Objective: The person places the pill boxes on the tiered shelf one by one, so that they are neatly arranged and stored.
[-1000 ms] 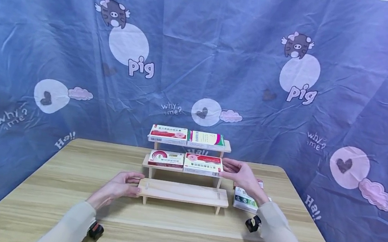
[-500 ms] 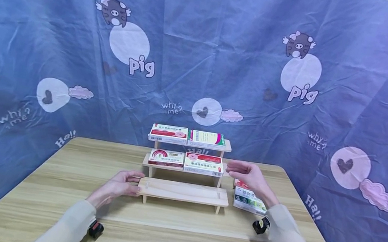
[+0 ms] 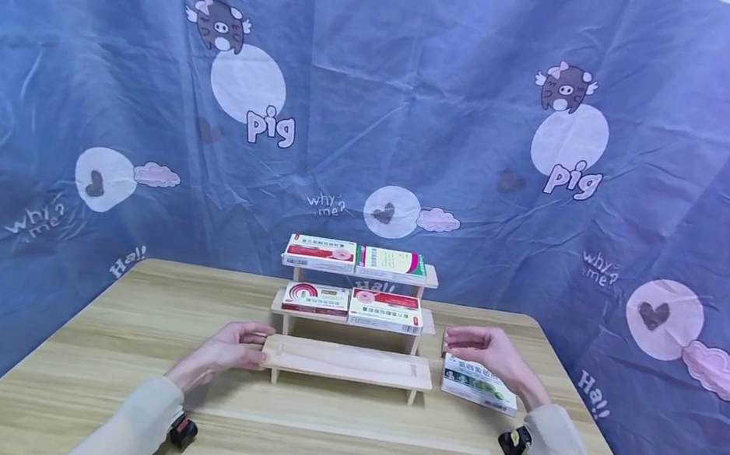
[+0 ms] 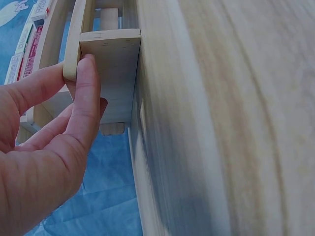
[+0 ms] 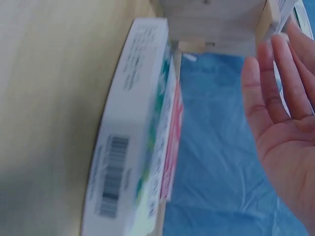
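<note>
My left hand point(image 3: 224, 354) pinches the left end of the lowest step of a three-step wooden display stand point(image 3: 348, 363). In the left wrist view, thumb and forefinger grip the board's end point(image 4: 72, 59). My right hand point(image 3: 499, 362) hovers to the right of the stand, fingers extended and holding nothing. Below it lies a white and green medicine box point(image 3: 479, 388). A red and white medicine box point(image 5: 172, 147) sits just behind that one, mostly hidden by the hand in the head view.
The middle step bears two red and white medicine boxes point(image 3: 316, 299). On the top step are a red and white box point(image 3: 320, 251) and a green and cream box point(image 3: 391, 263). A blue patterned curtain point(image 3: 381, 120) hangs behind the wooden table point(image 3: 121, 388).
My right hand has left the right box on the middle step and moved right and down over the boxes on the table. My left hand stays on the stand.
</note>
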Available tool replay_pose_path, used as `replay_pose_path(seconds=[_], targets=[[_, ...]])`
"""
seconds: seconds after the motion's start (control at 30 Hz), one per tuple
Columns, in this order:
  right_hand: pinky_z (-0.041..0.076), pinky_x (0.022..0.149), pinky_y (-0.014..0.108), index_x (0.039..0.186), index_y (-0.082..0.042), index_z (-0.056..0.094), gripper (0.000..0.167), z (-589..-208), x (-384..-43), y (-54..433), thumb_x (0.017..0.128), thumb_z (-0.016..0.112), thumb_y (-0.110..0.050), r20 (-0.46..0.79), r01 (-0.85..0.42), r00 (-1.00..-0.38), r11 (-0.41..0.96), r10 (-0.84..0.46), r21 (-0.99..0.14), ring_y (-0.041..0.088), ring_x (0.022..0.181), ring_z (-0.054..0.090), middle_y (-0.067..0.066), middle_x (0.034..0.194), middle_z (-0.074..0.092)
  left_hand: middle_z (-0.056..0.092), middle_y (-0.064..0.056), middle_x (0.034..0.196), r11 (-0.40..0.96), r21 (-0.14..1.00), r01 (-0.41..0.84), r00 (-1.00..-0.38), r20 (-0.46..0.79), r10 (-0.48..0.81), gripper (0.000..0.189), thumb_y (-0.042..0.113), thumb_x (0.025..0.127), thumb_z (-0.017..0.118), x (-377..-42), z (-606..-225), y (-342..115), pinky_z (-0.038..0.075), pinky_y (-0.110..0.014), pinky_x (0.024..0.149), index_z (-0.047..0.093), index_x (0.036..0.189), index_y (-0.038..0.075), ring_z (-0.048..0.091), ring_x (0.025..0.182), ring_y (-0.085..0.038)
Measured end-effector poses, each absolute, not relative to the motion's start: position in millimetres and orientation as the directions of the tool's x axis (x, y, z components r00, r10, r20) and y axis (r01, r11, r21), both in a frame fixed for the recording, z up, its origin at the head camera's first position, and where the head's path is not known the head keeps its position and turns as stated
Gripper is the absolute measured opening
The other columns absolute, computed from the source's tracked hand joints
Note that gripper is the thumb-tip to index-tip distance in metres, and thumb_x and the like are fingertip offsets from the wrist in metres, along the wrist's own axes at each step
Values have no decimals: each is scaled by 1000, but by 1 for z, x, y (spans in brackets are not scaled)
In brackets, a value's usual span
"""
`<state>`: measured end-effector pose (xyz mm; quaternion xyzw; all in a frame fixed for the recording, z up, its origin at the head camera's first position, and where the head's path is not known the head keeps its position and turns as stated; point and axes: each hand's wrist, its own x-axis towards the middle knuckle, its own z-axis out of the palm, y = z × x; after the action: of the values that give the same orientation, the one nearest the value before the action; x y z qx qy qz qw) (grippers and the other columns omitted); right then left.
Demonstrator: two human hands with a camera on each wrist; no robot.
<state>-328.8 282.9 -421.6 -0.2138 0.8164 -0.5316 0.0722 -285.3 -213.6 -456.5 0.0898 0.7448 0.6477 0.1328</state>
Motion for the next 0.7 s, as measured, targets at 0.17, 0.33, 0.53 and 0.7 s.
replay_pose_path(seconds=[0.17,0.33,0.53,0.7], targets=[[54,88,18,127,8,59,46,-428,-324,299,87,72,-12,121,-312,-899,421,-421,-852,30,110,66,25,122,65,40,-38,140,162,986,-40,-952,-87,295,66,-7,82,67,-285,-457,-213,60,-38,87,37,141,-12,67,94,-22],[49,87,14,119,-1,68,37,-433,-319,312,86,74,-17,95,-283,-930,524,-356,-803,26,114,63,18,123,67,41,-38,139,168,985,-41,-953,-89,289,65,-8,82,67,-285,-456,-213,60,-38,87,39,140,-12,66,93,-21],[48,90,10,127,7,60,48,-439,-317,326,85,74,-12,84,-256,-929,463,-359,-849,14,109,66,24,127,63,43,-37,138,163,986,-41,-952,-88,292,64,-8,82,66,-286,-456,-212,60,-38,86,39,140,-12,67,93,-22],[48,91,10,129,9,57,51,-443,-315,339,85,73,-11,103,-261,-930,436,-353,-861,1,104,65,25,125,63,44,-38,137,158,987,-38,-953,-83,290,64,-9,81,66,-286,-457,-213,60,-38,86,39,140,-13,67,93,-22]])
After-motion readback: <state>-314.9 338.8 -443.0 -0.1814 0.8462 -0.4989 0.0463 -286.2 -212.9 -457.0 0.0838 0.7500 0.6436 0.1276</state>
